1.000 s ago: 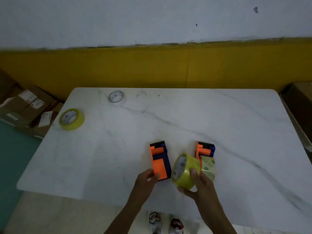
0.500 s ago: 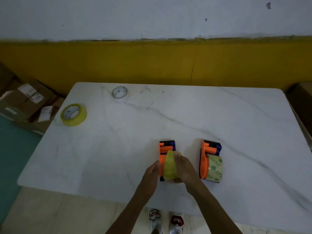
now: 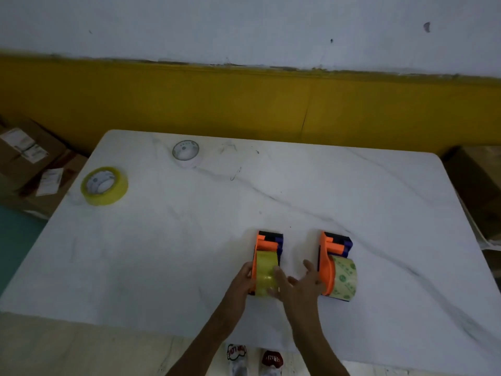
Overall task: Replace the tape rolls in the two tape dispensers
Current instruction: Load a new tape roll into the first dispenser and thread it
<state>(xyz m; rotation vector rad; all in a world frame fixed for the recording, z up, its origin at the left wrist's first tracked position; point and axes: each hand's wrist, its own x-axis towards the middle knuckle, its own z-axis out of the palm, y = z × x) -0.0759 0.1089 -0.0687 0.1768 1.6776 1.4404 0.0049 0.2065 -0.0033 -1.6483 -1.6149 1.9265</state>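
The left hand grips the left dispenser holding the yellow tape roll; the right hand, fingers spread open, lies between both dispensers.

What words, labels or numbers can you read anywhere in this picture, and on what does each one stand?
None can be read for certain.
Shoe patches: lettering, blurred.
Cardboard box labels: print too small.
Yellow tape roll core: marks too small.
White tape roll core: marks too small.
Right dispenser's roll: green round logos, unreadable.
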